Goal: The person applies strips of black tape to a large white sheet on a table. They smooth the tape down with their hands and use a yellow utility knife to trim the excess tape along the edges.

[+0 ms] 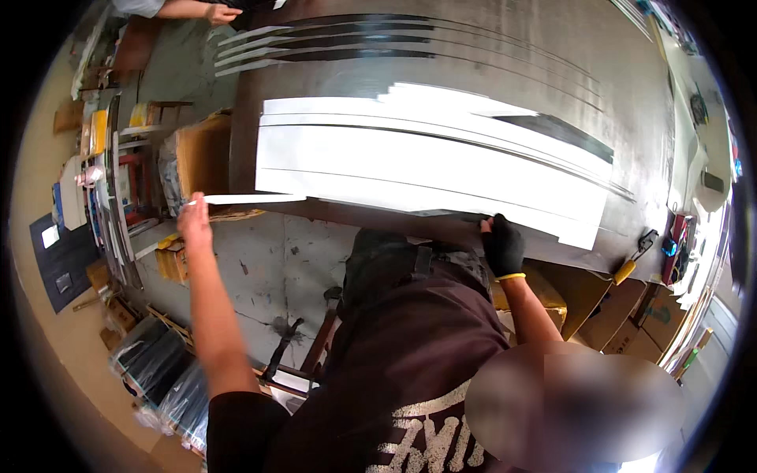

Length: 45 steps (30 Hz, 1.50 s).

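Note:
My bare left hand [195, 222] is closed on one end of a long thin glossy strip [256, 199], beyond the table's left end. The strip looks white near this hand and darker farther right, along the table's near edge. My right hand [503, 246], in a black glove with a yellow cuff, is closed at that edge, its thumb and fingers on the strip's right part. How far the strip runs past the glove is hidden. Just beyond lie white flat sheets [410, 162] with narrow gaps between them, on a dark table [505, 47].
Several thin glossy strips [331, 43] lie across the table's far side. Another person's hand [225, 13] is at the far left corner. A cardboard box [206, 158] stands off the left end. A yellow-handled tool [625, 271] sits by the right corner, above cartons [611, 311].

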{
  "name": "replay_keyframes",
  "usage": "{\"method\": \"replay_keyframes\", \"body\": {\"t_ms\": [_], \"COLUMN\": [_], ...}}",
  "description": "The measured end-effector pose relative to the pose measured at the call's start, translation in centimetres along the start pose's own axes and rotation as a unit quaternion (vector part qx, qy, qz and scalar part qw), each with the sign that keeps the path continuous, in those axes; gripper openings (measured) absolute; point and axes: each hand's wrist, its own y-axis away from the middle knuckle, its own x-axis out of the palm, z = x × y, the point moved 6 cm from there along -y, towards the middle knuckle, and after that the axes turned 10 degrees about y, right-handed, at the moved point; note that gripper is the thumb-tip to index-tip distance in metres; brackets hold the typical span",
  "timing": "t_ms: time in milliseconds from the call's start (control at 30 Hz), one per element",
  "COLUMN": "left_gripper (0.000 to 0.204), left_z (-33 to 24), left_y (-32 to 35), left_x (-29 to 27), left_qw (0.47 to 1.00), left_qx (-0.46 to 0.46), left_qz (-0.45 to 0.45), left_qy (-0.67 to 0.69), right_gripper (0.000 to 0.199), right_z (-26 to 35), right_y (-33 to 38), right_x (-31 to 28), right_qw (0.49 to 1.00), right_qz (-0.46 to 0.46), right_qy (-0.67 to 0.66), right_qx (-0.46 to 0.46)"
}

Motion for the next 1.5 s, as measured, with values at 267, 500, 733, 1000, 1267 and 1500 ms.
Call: {"method": "replay_keyframes", "body": {"t_ms": [267, 500, 733, 1000, 1267, 1500], "left_gripper": [0.033, 0.032, 0.078, 0.060, 0.066, 0.070], "left_z": [-9.1, -7.0, 0.8, 9.3, 12.2, 13.9], "left_y": [-9.8, -14.4, -10.1, 10.3, 32.2, 34.1], "left_x": [-3.2, -5.1, -1.7, 8.6, 22.5, 21.9], "left_qw": [0.986, 0.971, 0.969, 0.929, 0.688, 0.726], "left_qx": [0.126, 0.152, -0.007, 0.135, 0.280, 0.281], "left_qz": [-0.108, -0.151, -0.133, 0.033, 0.543, 0.472], "left_qy": [-0.021, -0.103, -0.209, -0.342, -0.392, -0.414], "right_gripper": [0.033, 0.035, 0.037, 0.037, 0.029, 0.060], "right_z": [-2.2, -2.3, 0.1, 2.6, 3.4, 6.2], "right_y": [0.3, -0.2, 0.7, 0.2, 0.3, 2.1], "right_x": [1.6, 2.0, 0.9, -0.5, -0.7, -1.7], "right_qw": [0.992, 0.996, 0.981, 0.964, 0.980, 0.959], "right_qz": [0.014, -0.019, -0.045, -0.026, -0.057, -0.062], "right_qy": [0.105, 0.078, 0.150, 0.206, 0.092, 0.137], "right_qx": [0.066, 0.044, 0.112, 0.167, 0.166, -0.242]}}
